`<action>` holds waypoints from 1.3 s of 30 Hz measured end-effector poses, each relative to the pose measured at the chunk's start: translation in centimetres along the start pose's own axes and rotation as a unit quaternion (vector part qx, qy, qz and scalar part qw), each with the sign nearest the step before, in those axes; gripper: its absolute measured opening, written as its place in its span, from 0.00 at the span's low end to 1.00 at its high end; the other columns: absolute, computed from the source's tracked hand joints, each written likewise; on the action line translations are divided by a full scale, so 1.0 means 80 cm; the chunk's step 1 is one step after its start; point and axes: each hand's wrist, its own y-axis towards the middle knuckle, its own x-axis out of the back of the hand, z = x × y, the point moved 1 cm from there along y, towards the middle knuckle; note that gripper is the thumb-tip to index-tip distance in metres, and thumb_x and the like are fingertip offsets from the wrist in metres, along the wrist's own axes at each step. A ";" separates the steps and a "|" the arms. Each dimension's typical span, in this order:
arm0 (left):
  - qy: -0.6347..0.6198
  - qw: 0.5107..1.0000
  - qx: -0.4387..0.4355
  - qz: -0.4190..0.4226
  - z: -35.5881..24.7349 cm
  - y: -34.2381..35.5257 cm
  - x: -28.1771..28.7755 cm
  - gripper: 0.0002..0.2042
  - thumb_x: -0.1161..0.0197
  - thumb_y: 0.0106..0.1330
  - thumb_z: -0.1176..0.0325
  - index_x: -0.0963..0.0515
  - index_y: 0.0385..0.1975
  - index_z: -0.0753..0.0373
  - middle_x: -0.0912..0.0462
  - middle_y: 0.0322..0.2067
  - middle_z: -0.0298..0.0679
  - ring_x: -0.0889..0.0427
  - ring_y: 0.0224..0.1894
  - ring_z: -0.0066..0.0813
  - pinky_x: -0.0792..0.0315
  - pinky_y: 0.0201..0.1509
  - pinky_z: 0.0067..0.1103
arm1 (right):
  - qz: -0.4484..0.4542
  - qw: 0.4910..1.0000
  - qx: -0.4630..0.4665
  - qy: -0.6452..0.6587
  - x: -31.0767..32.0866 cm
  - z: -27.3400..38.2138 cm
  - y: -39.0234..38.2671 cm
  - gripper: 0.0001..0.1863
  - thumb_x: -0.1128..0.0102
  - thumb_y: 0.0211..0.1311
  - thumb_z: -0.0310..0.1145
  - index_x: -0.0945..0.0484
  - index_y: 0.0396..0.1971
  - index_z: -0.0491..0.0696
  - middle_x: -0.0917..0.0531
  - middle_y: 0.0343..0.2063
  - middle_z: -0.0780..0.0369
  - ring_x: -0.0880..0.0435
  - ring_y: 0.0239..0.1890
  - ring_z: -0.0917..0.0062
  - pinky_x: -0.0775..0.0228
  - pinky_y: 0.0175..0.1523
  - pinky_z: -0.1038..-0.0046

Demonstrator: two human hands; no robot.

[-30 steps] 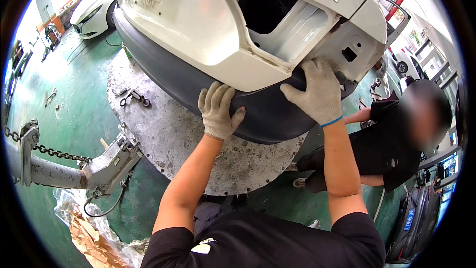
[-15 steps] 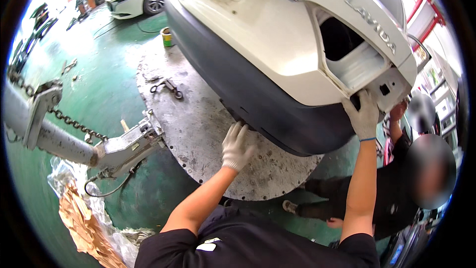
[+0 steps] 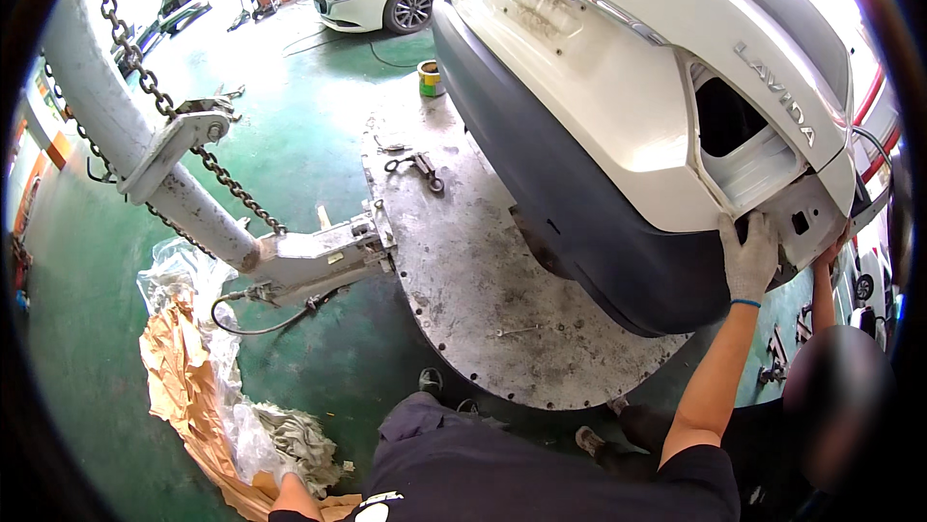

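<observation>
My right hand [image 3: 748,259], in a pale knit glove with a blue cuff, grips the upper corner of the dark grey rear bumper [image 3: 541,184]. Its fingertips curl over the edge, just below the tail-light opening [image 3: 731,118] of a white car. The bumper's right end sits beneath that hand, against the white body panel. Of my left arm, only a bit of bare forearm [image 3: 294,500] shows at the lower edge; the hand itself is out of sight. Beyond my right hand, a co-worker's bare hand [image 3: 832,250] touches the car's side near the same corner.
A round metal platform [image 3: 463,329] lies under the bumper, bearing a wrench [image 3: 519,331], a metal clamp [image 3: 417,172] and a can [image 3: 431,80]. At left stands a grey pulling arm [image 3: 198,218] with chains. Crumpled brown paper [image 3: 183,367] and plastic cover the floor. The co-worker [image 3: 772,416] crouches at right.
My left hand has left the bumper's lower edge and dropped out of view at lower left. My right hand stays at the bumper corner. The view has shifted left.
</observation>
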 end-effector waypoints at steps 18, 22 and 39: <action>-0.101 0.907 -0.409 -0.012 -0.555 0.025 0.142 0.28 0.35 0.66 0.50 0.15 0.58 0.67 0.13 0.58 0.61 0.14 0.62 0.58 0.23 0.69 0.42 | -0.071 0.973 -0.180 -0.128 -0.050 0.014 -0.005 0.33 0.49 0.82 0.55 0.17 0.56 0.35 0.22 0.65 0.35 0.24 0.67 0.39 0.36 0.74 0.47; -0.074 0.889 -0.449 -0.042 -0.667 0.032 0.226 0.29 0.35 0.67 0.46 0.15 0.57 0.66 0.13 0.57 0.61 0.15 0.62 0.59 0.23 0.69 0.43 | -0.047 0.963 -0.252 -0.090 -0.041 0.024 -0.001 0.35 0.53 0.83 0.57 0.18 0.61 0.36 0.20 0.64 0.38 0.24 0.67 0.40 0.37 0.74 0.48; -0.229 0.452 -0.862 0.004 -0.995 -0.602 0.374 0.31 0.32 0.74 0.50 0.22 0.68 0.67 0.20 0.68 0.54 0.23 0.72 0.54 0.31 0.77 0.38 | -0.126 0.921 -0.298 -0.219 -0.087 -0.028 -0.026 0.33 0.53 0.82 0.53 0.16 0.55 0.34 0.15 0.55 0.39 0.20 0.59 0.41 0.32 0.67 0.47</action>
